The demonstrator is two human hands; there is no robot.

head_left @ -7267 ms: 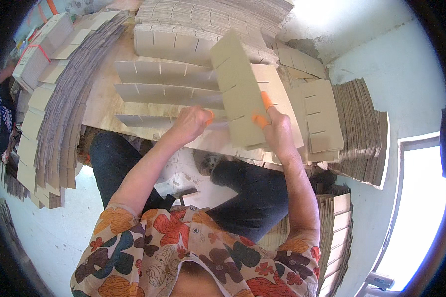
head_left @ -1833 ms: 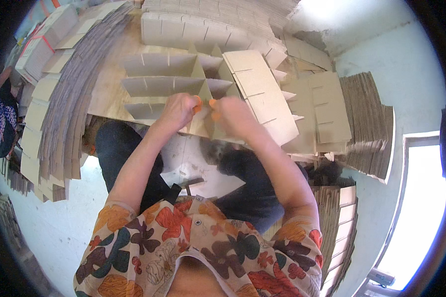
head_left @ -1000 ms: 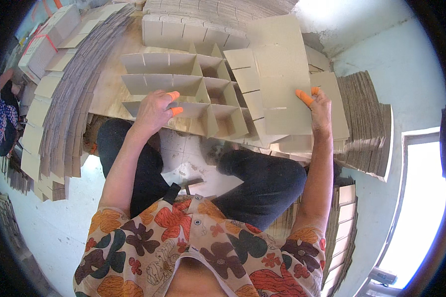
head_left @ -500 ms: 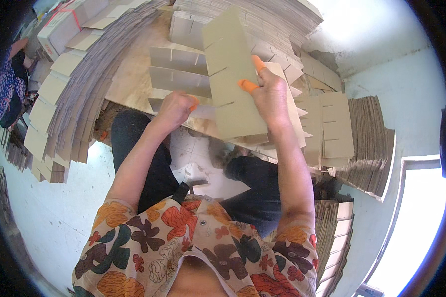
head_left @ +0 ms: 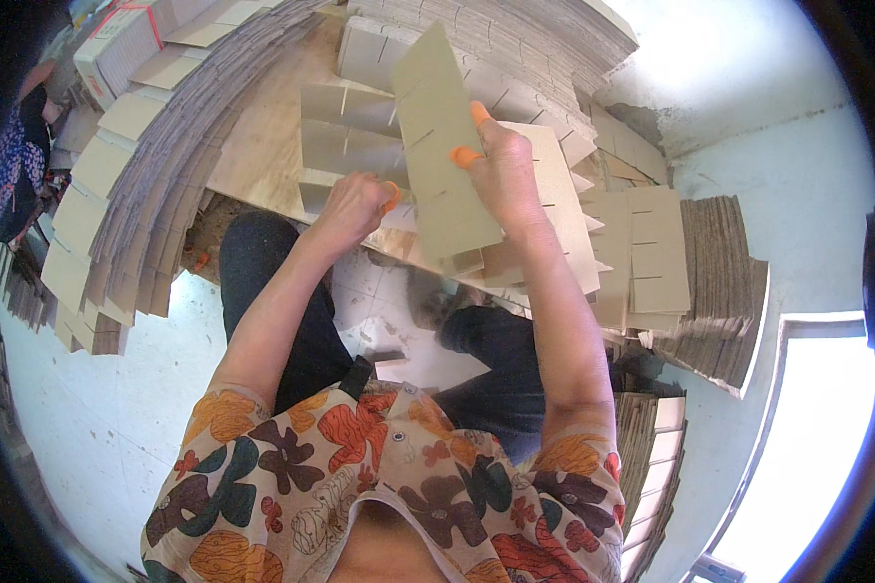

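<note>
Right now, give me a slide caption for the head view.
Right hand holding a slotted cardboard strip, left hand by upright cardboard dividers, cardboard stacks on both sides.

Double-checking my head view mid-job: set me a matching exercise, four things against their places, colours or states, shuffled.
Column one:
1. Right hand
2. Left hand
3. Red-strapped carton
4. Finger cots

Column two:
A. Orange
B. Upper left of the view
C. Fingers curled, left of the raised divider
D. Gripping a slotted cardboard divider

Pairs: 1-D, 2-C, 3-B, 4-A
</note>
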